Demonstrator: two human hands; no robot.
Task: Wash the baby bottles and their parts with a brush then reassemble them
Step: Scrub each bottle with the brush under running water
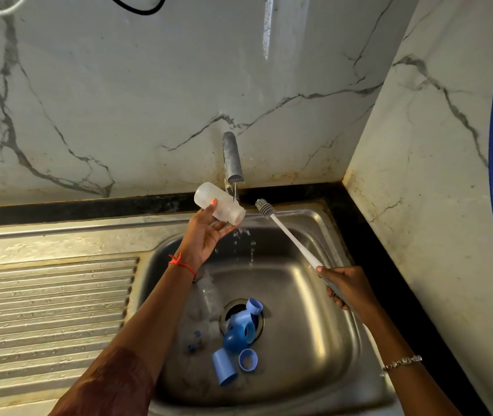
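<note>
Your left fingers (224, 229) are loosely curled under the bottle (219, 207), with the thumb pressed on top, so your left hand (206, 232) cradles it at mid-body rather than clamping it. The bottle lies nearly flat at the sink's 12 o'clock edge, its open mouth pointing toward 4 o'clock. It sits just under the tap (232, 157), and water is spilling off it. It looks like light, stiff, clear plastic. Wet as it is, expect it to be slippery, so grip around the barrel and keep the thumb down when the brush (284, 232) goes in. Your right fingers (334, 295) are wrapped tight around the grey grip at the brush's tail. The long white shaft runs from your right hand (346, 288) toward 11 o'clock, and the bristle head sits just beside the bottle mouth, not yet inside. That shaft is thin, and I judge it may flex, so a grip nearer the head would give more control. Down in the sink (314, 340), a second clear bottle (207, 298) lies at 9 o'clock of the drain. The blue parts (240, 328) are heaped over the drain and toward 6 o'clock of it, with none assembled. The drainboard (50, 301) lies at 9 o'clock of the basin.
</note>
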